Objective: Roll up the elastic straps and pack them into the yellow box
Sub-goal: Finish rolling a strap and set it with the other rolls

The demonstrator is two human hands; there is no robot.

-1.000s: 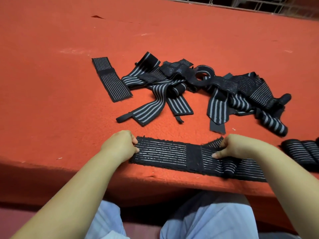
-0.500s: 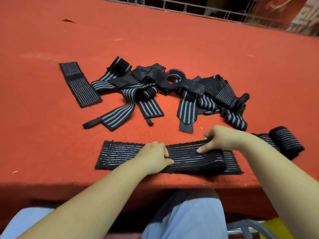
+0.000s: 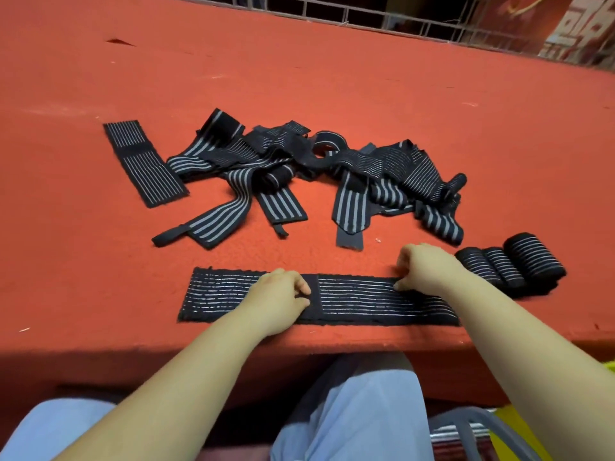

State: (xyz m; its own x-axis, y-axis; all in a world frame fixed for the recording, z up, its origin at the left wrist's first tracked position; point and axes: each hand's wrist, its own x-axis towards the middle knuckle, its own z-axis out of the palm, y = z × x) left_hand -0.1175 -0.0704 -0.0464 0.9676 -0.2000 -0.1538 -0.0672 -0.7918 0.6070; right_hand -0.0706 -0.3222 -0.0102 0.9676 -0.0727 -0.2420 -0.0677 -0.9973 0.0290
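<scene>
Black, grey-striped elastic strap [image 3: 352, 302] lies flat along the lower centre of the red felt table [image 3: 100, 261]. Left hand [image 3: 283, 294] presses its middle with curled fingers; right hand [image 3: 422, 266] pinches the far edge. Soft and springy, it likely rolls best gripped at one end.

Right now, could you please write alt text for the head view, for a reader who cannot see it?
Two hands, left hand and right hand, rest with curled fingers on a flat strap at the near edge of a red table. Behind it lies a pile of loose straps; rolled straps sit at the right.
</scene>
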